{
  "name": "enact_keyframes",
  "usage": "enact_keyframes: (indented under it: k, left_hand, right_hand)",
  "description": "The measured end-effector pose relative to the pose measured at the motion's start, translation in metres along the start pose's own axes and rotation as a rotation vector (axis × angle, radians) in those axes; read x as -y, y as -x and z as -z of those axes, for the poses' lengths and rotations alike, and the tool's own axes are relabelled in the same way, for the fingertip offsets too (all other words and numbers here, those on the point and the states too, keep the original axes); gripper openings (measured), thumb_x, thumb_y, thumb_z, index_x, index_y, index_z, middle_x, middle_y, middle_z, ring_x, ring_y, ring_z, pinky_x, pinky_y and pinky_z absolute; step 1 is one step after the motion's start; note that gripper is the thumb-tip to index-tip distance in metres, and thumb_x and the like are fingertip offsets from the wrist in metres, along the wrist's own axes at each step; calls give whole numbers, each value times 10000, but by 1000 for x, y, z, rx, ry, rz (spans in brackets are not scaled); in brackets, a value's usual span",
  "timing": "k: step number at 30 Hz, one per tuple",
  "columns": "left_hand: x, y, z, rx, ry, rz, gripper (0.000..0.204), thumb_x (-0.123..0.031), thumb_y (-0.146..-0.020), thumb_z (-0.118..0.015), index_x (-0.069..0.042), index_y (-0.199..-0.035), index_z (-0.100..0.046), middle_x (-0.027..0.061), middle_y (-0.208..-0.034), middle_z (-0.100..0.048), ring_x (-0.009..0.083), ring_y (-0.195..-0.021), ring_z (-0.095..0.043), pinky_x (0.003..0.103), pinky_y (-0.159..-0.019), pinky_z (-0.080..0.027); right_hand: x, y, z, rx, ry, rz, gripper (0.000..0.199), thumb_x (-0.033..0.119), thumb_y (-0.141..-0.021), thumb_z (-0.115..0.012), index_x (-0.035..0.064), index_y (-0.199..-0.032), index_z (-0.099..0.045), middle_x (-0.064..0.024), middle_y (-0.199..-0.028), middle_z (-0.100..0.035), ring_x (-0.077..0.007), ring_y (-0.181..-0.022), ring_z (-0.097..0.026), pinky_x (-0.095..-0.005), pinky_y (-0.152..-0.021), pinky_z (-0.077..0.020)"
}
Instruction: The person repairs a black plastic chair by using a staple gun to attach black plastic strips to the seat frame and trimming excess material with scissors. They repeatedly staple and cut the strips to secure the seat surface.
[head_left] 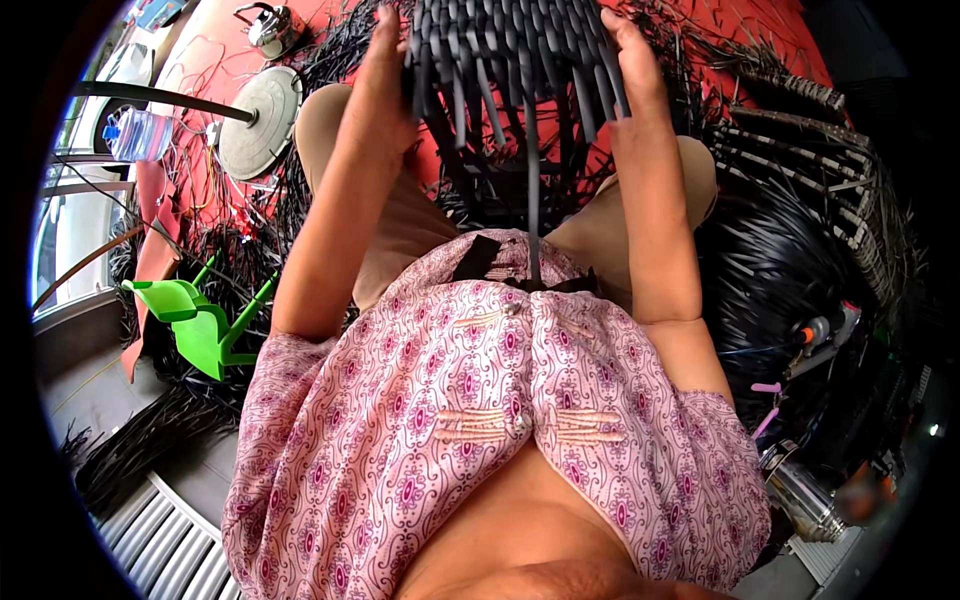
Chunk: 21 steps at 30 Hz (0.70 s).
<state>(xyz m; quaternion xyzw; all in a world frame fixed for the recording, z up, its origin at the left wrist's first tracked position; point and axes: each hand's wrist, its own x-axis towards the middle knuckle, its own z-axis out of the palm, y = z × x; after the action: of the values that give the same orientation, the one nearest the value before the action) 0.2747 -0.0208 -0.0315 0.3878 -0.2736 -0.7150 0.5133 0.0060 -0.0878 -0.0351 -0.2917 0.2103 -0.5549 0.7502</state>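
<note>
Woven piece of black, bendy strips (510, 45) up between two hands, over red floor sheet (775, 40). Left hand (390, 80) touches its left side, right hand (638, 80) its right; fingers partly hidden, cannot tell if clamped. Long black strip (532, 190) runs toward belly. Shiny silver kettle (270, 32) near round grey disc (262, 150).

Black weave (515, 40) cut off at top, brownish object (864, 499) blurred

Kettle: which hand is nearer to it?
Left. The left hand is right of the kettle, at the left side of the black weave; the right hand is farther off, at its right side.
</note>
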Motion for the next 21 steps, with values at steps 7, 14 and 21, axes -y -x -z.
enact_keyframes:
  k: [7,14,21]
  left_hand:
    - [-78,22,-57,-86,19,-164,739,-584,-939,-453,112,-1158,-571,202,-1049,-671,279,-930,-653,375,-835,-525]
    - [-67,12,-58,-101,81,-278,690,-518,-945,-505,117,-1213,-533,201,-1105,-654,262,-996,-639,379,-901,-506]
    - [-47,21,-82,-199,112,-353,659,-481,-945,-538,101,-1252,-514,205,-1167,-614,263,-1051,-587,347,-960,-456]
  right_hand:
    - [56,8,-61,27,-85,-224,406,309,-957,-456,-45,-1090,-605,-166,-971,-703,-286,-824,-688,-451,-808,-570]
    - [55,20,-57,-279,136,-74,260,256,-936,-506,57,-1025,-648,-77,-885,-713,-217,-739,-688,-400,-580,-572]
    - [50,27,-46,-239,131,-88,265,281,-926,-532,69,-1019,-660,-66,-923,-713,-202,-772,-687,-362,-577,-572]
